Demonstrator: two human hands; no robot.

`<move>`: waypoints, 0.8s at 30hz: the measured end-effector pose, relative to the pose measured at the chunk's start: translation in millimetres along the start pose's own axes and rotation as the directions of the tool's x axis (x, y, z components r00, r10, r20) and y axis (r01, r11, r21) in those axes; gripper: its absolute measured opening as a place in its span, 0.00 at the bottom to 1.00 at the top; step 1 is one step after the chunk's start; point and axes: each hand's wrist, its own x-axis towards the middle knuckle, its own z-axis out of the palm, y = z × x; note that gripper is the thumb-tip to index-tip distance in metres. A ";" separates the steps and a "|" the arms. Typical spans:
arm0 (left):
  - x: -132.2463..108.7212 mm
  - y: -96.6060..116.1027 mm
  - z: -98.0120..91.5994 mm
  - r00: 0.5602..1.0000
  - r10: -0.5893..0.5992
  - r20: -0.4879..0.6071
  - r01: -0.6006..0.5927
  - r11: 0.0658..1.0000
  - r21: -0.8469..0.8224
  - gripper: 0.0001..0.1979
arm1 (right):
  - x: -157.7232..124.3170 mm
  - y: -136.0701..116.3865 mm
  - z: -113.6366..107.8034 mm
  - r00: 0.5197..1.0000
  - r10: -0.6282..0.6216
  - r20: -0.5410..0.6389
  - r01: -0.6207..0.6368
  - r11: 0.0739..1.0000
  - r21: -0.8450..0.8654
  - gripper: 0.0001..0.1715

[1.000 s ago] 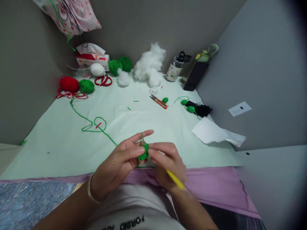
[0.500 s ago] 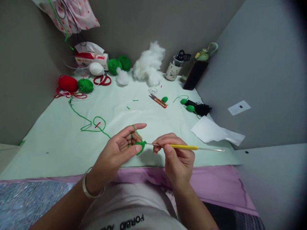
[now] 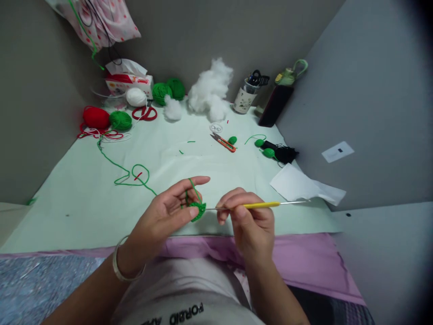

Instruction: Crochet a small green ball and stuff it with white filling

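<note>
My left hand [image 3: 169,207] pinches a small green crochet piece [image 3: 199,212] between thumb and fingers. Green yarn [image 3: 195,188] runs from the piece up over the raised index finger. The strand trails away left across the table to a green yarn ball [image 3: 121,120]. In my right hand [image 3: 250,219] is a crochet hook [image 3: 262,205] with a yellow handle, held like a pen. Its thin left shaft reaches the edge of the green piece; I cannot tell whether the tip is inside a stitch. The other metal end points right, over the table.
Orange thread snips [image 3: 223,142] lie beyond my hands beside a small green piece [image 3: 232,140]. White stuffing [image 3: 209,90], red scissors [image 3: 144,113], a red yarn ball [image 3: 96,117] and a tissue box [image 3: 131,83] stand along the back. White paper [image 3: 297,183] lies at right, near black yarn [image 3: 286,154].
The hook has tilted, its left end now lower and its right end higher. The green piece has turned slightly in my left hand, and the left index finger has shifted a little right.
</note>
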 end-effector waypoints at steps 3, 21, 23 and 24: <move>1.7 -5.9 3.8 0.997 -0.045 0.067 0.050 0.996 -0.080 0.21 | 1.0 8.9 8.7 0.998 -0.058 -0.011 0.057 0.995 -0.079 0.09; 9.6 -10.4 6.6 0.989 -0.128 0.073 0.147 0.904 -0.402 0.17 | 1.5 11.3 8.4 0.992 -0.062 -0.112 0.053 0.995 -0.079 0.10; 7.8 -10.9 8.4 0.993 -0.094 0.069 0.110 0.950 -0.292 0.17 | 2.2 13.6 9.8 0.996 -0.038 -0.084 0.033 0.997 -0.063 0.08; 6.8 -10.9 8.9 0.994 -0.085 0.066 0.098 0.968 -0.230 0.17 | 2.4 14.4 9.9 0.996 -0.028 -0.084 0.022 0.997 -0.071 0.08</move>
